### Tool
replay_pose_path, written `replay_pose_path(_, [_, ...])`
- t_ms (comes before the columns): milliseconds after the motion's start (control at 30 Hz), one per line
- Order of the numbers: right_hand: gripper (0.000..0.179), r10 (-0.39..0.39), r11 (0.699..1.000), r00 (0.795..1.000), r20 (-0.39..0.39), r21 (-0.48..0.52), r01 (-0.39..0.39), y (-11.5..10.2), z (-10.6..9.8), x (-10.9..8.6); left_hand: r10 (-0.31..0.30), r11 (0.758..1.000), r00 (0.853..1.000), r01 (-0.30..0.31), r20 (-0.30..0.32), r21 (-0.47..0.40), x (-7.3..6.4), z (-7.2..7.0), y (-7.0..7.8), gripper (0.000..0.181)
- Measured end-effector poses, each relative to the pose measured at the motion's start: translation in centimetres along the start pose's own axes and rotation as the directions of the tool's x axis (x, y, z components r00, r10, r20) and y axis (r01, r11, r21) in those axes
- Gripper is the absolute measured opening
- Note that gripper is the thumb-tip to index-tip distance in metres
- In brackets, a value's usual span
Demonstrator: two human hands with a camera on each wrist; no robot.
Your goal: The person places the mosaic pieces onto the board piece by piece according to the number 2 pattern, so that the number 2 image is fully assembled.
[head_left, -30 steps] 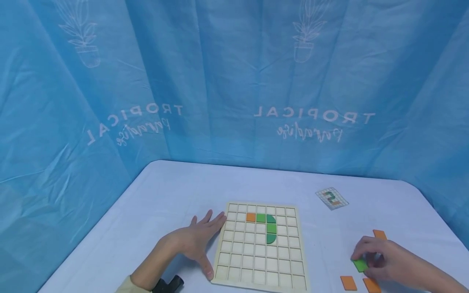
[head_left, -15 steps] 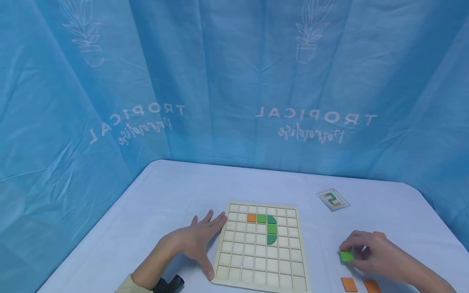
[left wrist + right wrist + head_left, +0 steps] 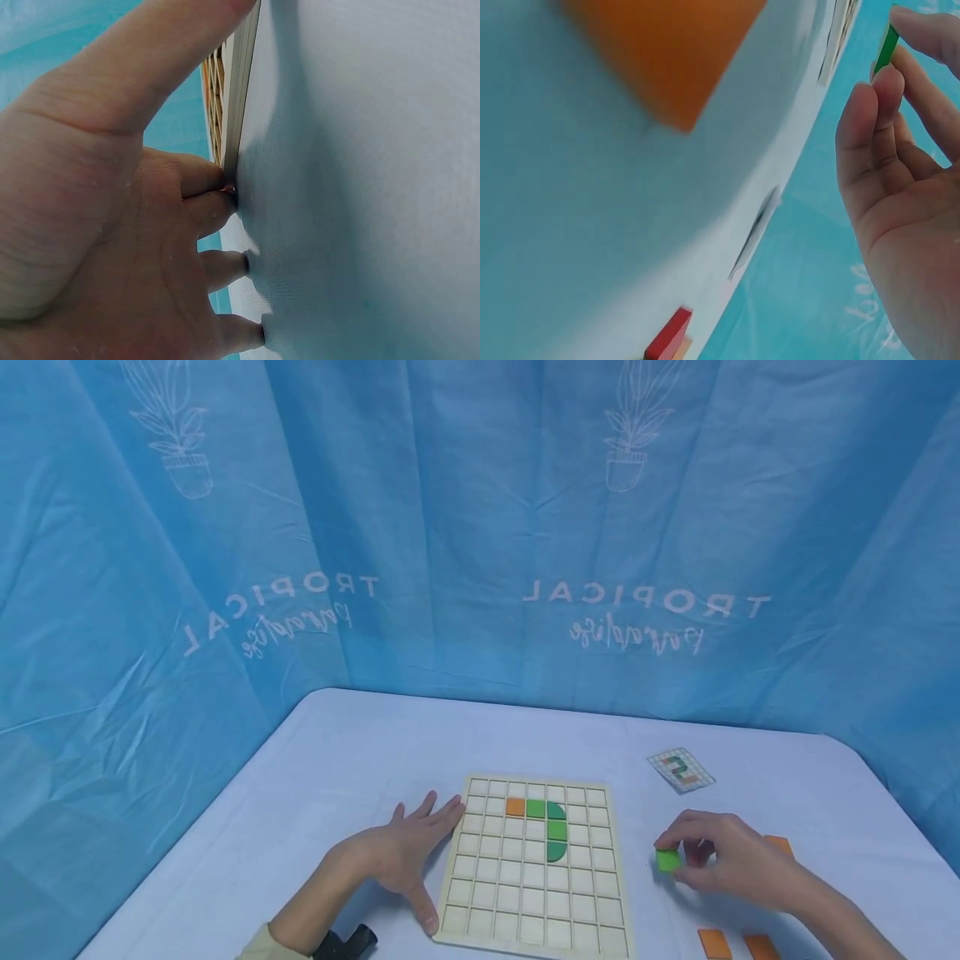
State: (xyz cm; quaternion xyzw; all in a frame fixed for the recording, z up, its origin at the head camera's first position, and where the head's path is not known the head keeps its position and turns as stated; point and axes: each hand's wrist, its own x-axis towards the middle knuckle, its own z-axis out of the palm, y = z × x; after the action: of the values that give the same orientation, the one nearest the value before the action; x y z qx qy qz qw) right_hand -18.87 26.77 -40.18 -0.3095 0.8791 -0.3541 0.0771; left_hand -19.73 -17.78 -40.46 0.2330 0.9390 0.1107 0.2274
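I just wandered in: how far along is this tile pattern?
Done: five tiles, one orange and four green, sit in the board. In hand: the right hand pinches another green tile; the left hand touches the board's edge. Remaining: judging by the 2-like figure on the card, probably its lower part; loose orange tiles lie nearby.

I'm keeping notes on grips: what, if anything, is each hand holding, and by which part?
The right hand pinches a green tile by opposite edges. The left hand holds nothing; it just touches the edge of the board.
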Motion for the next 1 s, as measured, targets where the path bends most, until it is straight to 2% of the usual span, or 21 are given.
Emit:
replay_pose_path(267, [0.023, 0.028, 0.999, 0.999, 0.029, -0.037, -0.027, -0.5, 0.9, 1.9, 0.005, 1.000, 1.000, -0.005, 0.001, 0.001, -0.1, -0.1, 0.0, 0.144])
replay_pose_path(667, [0.022, 0.007, 0.999, 0.998, 0.059, -0.033, -0.005, -1.9, 2.0, 4.5, -0.004, 1.000, 1.000, 0.004, 0.003, 0.004, 0.0, -0.2, 0.1, 0.144])
replay_pose_path(867, [0.021, 0.021, 0.998, 0.998, 0.054, -0.055, -0.018, -2.1, 2.9, 6.1, -0.004, 1.000, 1.000, 0.004, 0.011, -0.004, 0.1, -0.1, 0.2, 0.144])
replay_pose_path(1000, [0.023, 0.010, 0.999, 0.998, 0.066, -0.033, -0.008, -2.5, 3.5, 7.2, -0.005, 1.000, 1.000, 0.005, 0.015, -0.005, 0.1, -0.1, 0.2, 0.144])
